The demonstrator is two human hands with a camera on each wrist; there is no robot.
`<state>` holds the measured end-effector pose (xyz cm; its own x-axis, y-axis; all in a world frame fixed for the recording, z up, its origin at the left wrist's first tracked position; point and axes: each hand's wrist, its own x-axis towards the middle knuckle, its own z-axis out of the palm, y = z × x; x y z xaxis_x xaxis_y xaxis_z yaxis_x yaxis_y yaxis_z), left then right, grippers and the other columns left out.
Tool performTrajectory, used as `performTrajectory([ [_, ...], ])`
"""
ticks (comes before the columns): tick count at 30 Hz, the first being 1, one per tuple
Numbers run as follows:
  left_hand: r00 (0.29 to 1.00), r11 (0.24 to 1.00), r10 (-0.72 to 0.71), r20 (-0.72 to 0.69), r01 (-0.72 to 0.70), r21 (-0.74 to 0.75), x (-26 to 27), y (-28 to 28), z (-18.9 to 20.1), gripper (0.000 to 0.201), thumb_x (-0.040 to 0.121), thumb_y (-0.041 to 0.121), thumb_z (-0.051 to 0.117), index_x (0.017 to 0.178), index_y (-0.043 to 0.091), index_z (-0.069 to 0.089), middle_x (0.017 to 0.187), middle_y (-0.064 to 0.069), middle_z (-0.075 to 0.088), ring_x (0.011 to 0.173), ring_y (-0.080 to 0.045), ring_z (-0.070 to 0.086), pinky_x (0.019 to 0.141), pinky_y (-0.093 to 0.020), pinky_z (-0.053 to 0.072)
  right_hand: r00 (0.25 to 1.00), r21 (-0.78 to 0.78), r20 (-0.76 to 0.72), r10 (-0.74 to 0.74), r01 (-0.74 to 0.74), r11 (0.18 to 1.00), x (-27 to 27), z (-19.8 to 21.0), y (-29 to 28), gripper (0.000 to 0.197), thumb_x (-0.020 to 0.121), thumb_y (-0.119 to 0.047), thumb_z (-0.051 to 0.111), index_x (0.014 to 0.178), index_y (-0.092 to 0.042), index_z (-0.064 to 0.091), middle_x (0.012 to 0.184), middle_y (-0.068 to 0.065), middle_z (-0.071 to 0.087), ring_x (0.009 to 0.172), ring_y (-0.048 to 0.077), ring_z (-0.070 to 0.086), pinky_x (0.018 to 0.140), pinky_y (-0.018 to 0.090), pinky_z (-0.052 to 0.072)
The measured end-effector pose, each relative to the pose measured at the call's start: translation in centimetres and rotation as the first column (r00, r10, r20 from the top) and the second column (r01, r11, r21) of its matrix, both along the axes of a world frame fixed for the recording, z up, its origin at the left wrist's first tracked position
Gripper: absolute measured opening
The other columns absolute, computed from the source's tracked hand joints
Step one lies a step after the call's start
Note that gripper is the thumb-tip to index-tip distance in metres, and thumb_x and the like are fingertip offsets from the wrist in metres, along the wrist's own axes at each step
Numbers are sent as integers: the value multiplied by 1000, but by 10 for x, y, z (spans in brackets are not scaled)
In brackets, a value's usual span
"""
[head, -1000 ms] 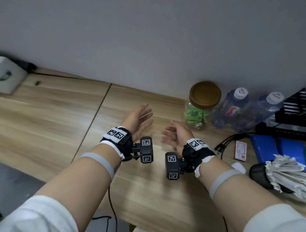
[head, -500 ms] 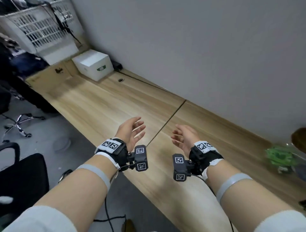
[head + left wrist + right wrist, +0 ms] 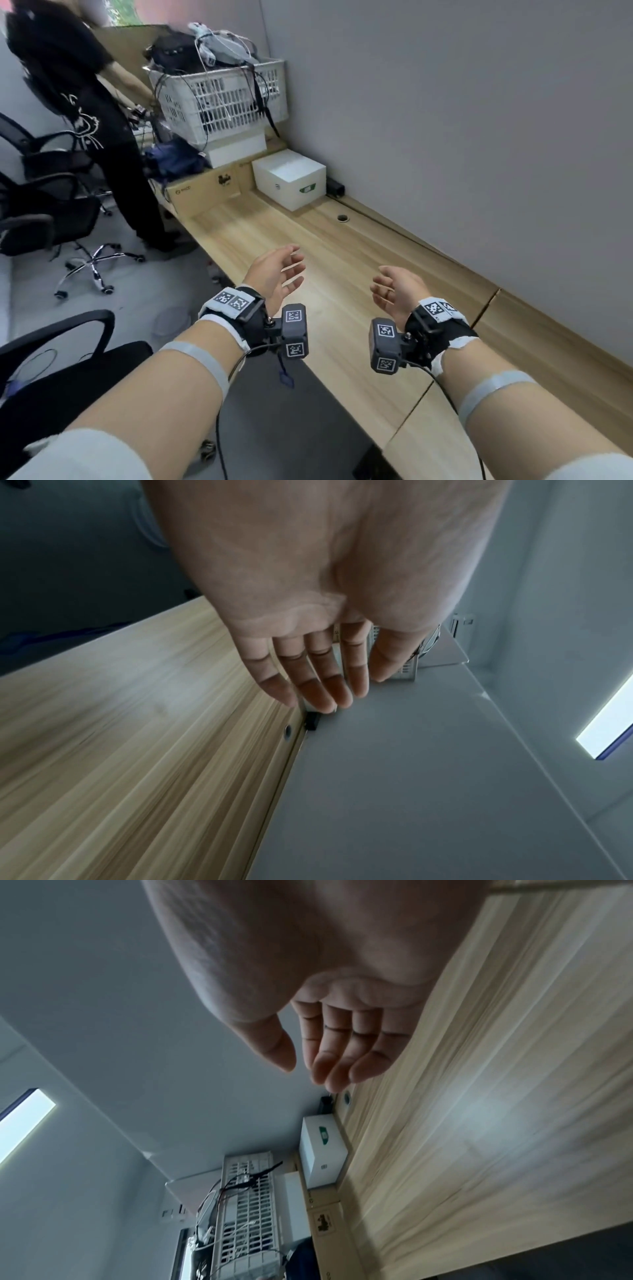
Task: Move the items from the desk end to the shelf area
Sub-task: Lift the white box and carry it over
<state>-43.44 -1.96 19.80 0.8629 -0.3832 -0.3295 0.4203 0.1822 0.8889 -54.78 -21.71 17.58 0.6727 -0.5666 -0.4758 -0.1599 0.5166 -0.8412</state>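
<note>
Hands, left (image 3: 275, 272) and right (image 3: 397, 291), relaxed, empty; bystander (image 3: 85, 113) only in head view.

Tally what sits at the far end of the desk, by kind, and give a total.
White box: 1
Cardboard box: 1
White plastic basket: 1
Total: 3
Both hands hold nothing; what the basket holds is a tangle I cannot count.

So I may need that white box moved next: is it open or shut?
Shut: the white box shows a flat, unbroken top, nothing lifted.
</note>
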Motion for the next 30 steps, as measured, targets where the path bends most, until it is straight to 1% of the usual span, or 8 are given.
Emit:
performTrajectory([
  [4,999,1000,-11,32,11,16,53,15,0,18,100,22,53,108,16,68,93,-1,65,87,-18,63,76,-31,52,1000,8,-8,21,-21,1000,66,-5,13,7,94,-13,56,100,-12,60,74,5,61,60,18,59,58,29,50],
  [10,998,994,-36,56,30,105,153,20,-10,21,101,20,52,114,14,66,97,-3,64,93,-19,62,81,-33,50,997,93,-41,65,-61,994,180,-41,25,2,93,-14,57,93,-12,59,75,4,60,60,17,58,57,28,48],
  [14,998,986,-58,21,54,158,230,9,-18,20,102,20,50,113,15,67,101,-4,66,97,-21,63,81,-34,52,993,121,-102,57,-45,992,256,-59,20,6,93,-13,56,87,-11,57,72,3,58,57,15,54,54,26,45],
  [18,997,984,-67,26,62,170,290,-6,-24,23,101,20,52,116,11,67,104,-8,66,100,-23,63,86,-37,52,987,95,-135,83,-71,993,321,-62,11,8,93,-13,56,85,-10,57,70,3,57,56,15,54,53,25,45],
  [20,998,984,-60,13,57,167,317,-10,-27,25,101,19,51,120,8,66,105,-9,65,100,-23,63,87,-37,52,985,78,-144,99,-89,993,348,-62,7,6,93,-13,56,88,-10,57,71,4,57,57,15,54,53,25,45],
  [23,998,983,-57,-26,61,175,357,-15,-36,25,102,17,50,120,8,65,106,-9,65,100,-23,63,84,-36,52,982,73,-157,105,-95,993,382,-62,3,4,93,-13,56,90,-10,57,72,4,57,57,16,54,54,26,46],
  [28,997,984,-62,-46,69,163,439,-23,-50,22,101,15,50,116,9,65,103,-9,64,96,-23,63,79,-34,53,968,-21,-249,45,-52,998,438,-78,-5,3,94,-12,55,94,-9,55,80,6,56,59,16,55,56,26,48],
  [30,996,987,-69,-53,76,144,476,-26,-58,21,101,16,51,114,9,65,102,-8,65,94,-22,63,79,-34,52,956,-56,-291,25,-43,997,462,-87,-5,9,94,-14,57,101,-7,56,86,7,55,60,17,56,57,27,50],
])
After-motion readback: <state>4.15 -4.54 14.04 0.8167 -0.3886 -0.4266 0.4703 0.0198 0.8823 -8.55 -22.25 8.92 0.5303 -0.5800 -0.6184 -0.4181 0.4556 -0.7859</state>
